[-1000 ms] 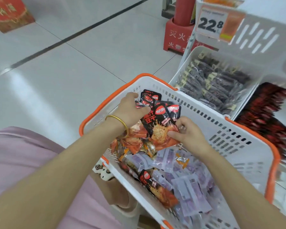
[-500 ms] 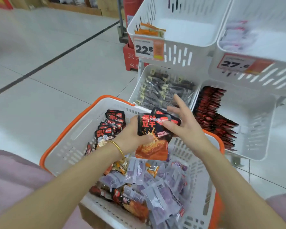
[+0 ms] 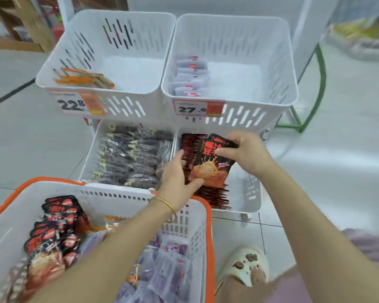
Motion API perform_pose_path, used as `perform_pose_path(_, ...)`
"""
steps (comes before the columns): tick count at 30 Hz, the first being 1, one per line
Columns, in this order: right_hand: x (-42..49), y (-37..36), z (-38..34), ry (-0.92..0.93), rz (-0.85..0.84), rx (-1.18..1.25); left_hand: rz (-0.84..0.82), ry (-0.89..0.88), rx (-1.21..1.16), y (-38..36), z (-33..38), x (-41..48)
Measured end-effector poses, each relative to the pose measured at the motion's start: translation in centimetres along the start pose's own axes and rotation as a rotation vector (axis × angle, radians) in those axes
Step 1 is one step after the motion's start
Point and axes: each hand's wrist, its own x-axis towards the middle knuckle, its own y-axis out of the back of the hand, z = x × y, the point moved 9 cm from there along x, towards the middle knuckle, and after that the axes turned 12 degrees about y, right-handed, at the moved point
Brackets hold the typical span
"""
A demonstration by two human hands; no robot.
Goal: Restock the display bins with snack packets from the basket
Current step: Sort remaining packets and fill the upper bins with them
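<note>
The orange-rimmed basket (image 3: 208,217) lies nearer the person than both hands, under the left forearm, and holds more packets. Directly beneath the hands is the lower right display bin (image 3: 251,193). Its row of red-black packets (image 3: 213,199) is lined along the left side, with bare bin floor on the right hand's side. The held stack of matching packets (image 3: 210,165) hangs upright over that row, long axis top to bottom. The left hand (image 3: 176,180) grips its lower corner, thumb beneath; the right hand (image 3: 248,152) pinches its top edge. The stack likely need only go straight down, both hands about equally near.
</note>
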Motion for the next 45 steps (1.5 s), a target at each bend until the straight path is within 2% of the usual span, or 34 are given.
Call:
perform_pose_path(3,-0.1,2.9,2.8,0.014,0.148,-0.45,-0.061,-0.022,0.32,-3.4,-1.0,0.6)
perform_pose_path(4,-0.2,2.8,3.6,0.041,0.182,-0.532,-0.082,-0.037,0.429,-4.3,-1.5,0.5)
perform_pose_path(7,-0.1,1.3,6.3,0.072,0.201,-0.568,-0.114,-0.012,0.665,-5.8,-3.4,0.6)
perform_pose_path(13,1.7,-3.1,11.6,0.016,0.02,-0.445,-0.182,0.0,0.896,-7.4,-5.7,0.6)
perform_pose_path(16,2.1,-6.7,14.5,-0.058,-0.135,-0.248,-0.189,0.006,0.9,-7.5,-6.0,0.8)
perform_pose_path(21,1.5,-9.0,15.3,-0.134,-0.2,-0.033,-0.213,0.02,0.899,-7.5,-6.1,0.8)
perform_pose_path(27,0.9,-8.7,15.1,-0.191,-0.187,0.016,-0.257,0.028,0.889,-7.8,-6.1,0.9)
perform_pose_path(31,0.0,-6.9,13.6,-0.186,-0.025,-0.048,-0.325,0.068,0.842,-7.9,-6.1,1.3)
perform_pose_path(34,-1.0,-5.7,10.9,-0.139,0.081,-0.1,-0.313,0.035,0.643,-6.9,-4.7,1.4)
perform_pose_path(37,-1.2,-6.1,6.6,-0.008,0.08,-0.18,-0.203,-0.063,0.39,-3.7,-3.1,-0.7)
perform_pose_path(40,-1.4,-10.0,0.2,0.152,-0.018,-0.177,-0.142,-0.027,0.329,0.9,-5.9,-4.8)
perform_pose_path(43,-2.9,-16.3,-6.0,0.248,-0.183,-0.083,-0.098,0.131,0.39,6.1,-12.1,-8.3)
perform_pose_path(45,-3.9,-21.1,-9.2,0.289,-0.285,0.007,-0.01,0.252,0.39,10.4,-15.9,-9.7)
